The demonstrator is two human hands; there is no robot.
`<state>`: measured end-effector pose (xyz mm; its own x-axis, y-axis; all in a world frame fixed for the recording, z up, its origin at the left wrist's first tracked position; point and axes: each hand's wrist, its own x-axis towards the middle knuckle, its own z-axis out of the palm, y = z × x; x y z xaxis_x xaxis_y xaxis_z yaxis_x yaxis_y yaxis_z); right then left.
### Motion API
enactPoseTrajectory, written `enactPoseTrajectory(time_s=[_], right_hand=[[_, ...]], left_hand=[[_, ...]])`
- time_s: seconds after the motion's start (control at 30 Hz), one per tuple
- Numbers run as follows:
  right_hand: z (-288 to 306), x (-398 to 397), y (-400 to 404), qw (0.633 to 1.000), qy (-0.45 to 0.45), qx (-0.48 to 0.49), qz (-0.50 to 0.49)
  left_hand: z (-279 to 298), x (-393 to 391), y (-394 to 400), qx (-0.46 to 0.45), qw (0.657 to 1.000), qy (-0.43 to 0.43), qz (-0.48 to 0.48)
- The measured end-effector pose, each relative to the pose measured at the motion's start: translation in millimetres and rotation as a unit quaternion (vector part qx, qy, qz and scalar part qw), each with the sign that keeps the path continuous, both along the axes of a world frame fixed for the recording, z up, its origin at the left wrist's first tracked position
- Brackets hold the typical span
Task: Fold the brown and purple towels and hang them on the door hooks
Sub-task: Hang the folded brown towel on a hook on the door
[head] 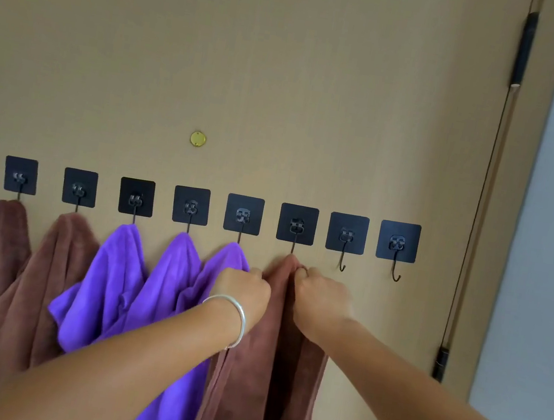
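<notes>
Brown towel hangs lengthwise straight down, both hands gripping.

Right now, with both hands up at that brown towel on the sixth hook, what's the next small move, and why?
Probably let go and check that it hangs. The brown towel already peaks right under the sixth hook, with the left hand and right hand pinching it just below. Two hooks to the right are bare.

Bare forearms; silver bangle on left wrist
</notes>
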<state>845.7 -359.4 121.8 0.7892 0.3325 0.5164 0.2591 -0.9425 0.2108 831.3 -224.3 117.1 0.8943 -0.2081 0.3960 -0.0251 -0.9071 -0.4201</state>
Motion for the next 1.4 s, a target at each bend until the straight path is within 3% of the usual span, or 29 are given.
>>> enactPoseTrajectory(time_s=[0.23,0.4,0.6,0.73,0.97,1.07,1.13,1.17,1.23,1.33,1.4], right_hand=[[-12,3,-2,0.997,0.053,0.051,0.027],[-23,-1,-9,0.991,0.093,0.081,0.055],[-27,-2,-23,0.996,0.053,0.035,0.056],[-34,-2,-38,0.993,0.013,0.077,0.087],[-35,-11,-67,0.987,-0.080,0.096,0.099],[-27,-22,-81,0.990,-0.102,0.087,0.043],[-53,-35,-83,0.988,-0.082,0.134,0.009],[-84,-44,-80,0.988,-0.022,0.153,-0.008],[-178,-72,-68,0.976,0.187,0.091,-0.058],[-295,-110,-69,0.911,0.377,0.059,-0.153],[-334,-123,-77,0.892,0.403,0.065,-0.194]], left_hand=[[-12,-8,2,-0.147,0.978,0.142,-0.042],[-3,-18,-2,-0.151,0.963,0.223,-0.032],[3,-27,-7,-0.089,0.982,0.159,0.038],[10,-35,-11,-0.038,0.997,0.047,0.047],[51,-28,-7,-0.036,0.984,-0.140,-0.103],[54,-21,-21,-0.034,0.972,-0.135,-0.191],[19,-25,-30,-0.092,0.952,-0.092,-0.278],[-17,-32,-31,-0.152,0.931,-0.052,-0.326],[-119,-59,-21,-0.210,0.904,0.116,-0.354],[-276,-70,5,-0.090,0.883,0.363,-0.285],[-346,-61,17,-0.041,0.871,0.421,-0.251]])
